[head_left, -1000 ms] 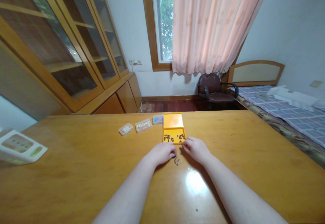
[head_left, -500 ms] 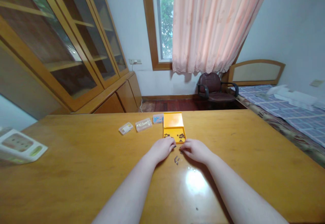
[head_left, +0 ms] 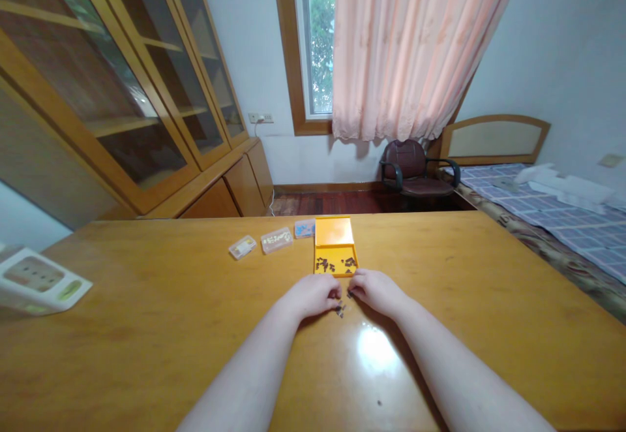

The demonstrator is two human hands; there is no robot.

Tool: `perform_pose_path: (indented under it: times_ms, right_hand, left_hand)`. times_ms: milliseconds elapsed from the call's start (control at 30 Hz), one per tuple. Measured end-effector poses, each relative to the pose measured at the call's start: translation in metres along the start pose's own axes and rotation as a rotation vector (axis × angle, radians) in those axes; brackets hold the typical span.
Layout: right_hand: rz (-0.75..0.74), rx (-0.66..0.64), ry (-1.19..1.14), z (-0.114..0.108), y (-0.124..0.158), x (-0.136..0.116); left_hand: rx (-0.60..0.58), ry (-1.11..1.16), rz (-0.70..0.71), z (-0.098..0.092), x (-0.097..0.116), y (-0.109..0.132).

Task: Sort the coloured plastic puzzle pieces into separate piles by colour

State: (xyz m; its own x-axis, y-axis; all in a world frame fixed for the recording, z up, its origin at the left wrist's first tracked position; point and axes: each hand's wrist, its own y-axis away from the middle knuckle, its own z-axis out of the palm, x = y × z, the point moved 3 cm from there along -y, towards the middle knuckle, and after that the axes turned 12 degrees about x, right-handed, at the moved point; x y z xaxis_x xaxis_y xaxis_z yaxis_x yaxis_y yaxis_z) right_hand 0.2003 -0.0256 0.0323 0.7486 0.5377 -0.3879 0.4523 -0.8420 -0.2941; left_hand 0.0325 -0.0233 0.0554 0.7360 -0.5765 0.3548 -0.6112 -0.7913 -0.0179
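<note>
Left hand (head_left: 315, 293)'s come back from the yellow box (head_left: 338, 262) to the loose dark pieces (head_left: 340, 312), fingertips close together right beside them. Right hand (head_left: 376, 288)'s fingers look narrowed at another dark bit (head_left: 350, 294); can't tell if either's gripping. Two dark clusters (head_left: 321, 264) already sit inside the box, just beyond; only a few pieces left out.

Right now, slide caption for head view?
Left hand and right hand at dark pieces on the table, open yellow case beyond.

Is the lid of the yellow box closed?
No, the lid is open at the far side of the yellow box, and dark pieces show inside.
</note>
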Motion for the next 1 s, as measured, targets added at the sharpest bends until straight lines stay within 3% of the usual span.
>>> perform_pose_path:
  times_ms: [100,267,367,600,800,1000]
  right_hand:
    - [0.013,0.130,-0.015,-0.004,0.000,0.001]
    - [0.069,0.497,-0.105,-0.016,0.002,0.009]
    - [0.116,0.567,-0.122,-0.016,0.002,0.014]
    - [0.140,0.342,-0.021,-0.011,-0.003,0.013]
    - [-0.025,0.052,0.035,-0.016,0.003,-0.008]
    - [-0.058,-0.049,0.156,-0.007,0.002,-0.017]
  left_hand:
    - [-0.009,0.009,0.011,0.004,-0.001,-0.001]
    - [0.000,-0.014,0.003,0.007,-0.001,-0.001]
    - [0.014,-0.038,0.007,0.007,0.000,-0.001]
    - [0.057,-0.027,0.008,0.003,0.003,0.001]
    - [0.040,-0.039,0.001,0.003,0.007,-0.002]
    - [0.030,-0.049,-0.003,0.005,0.007,-0.004]
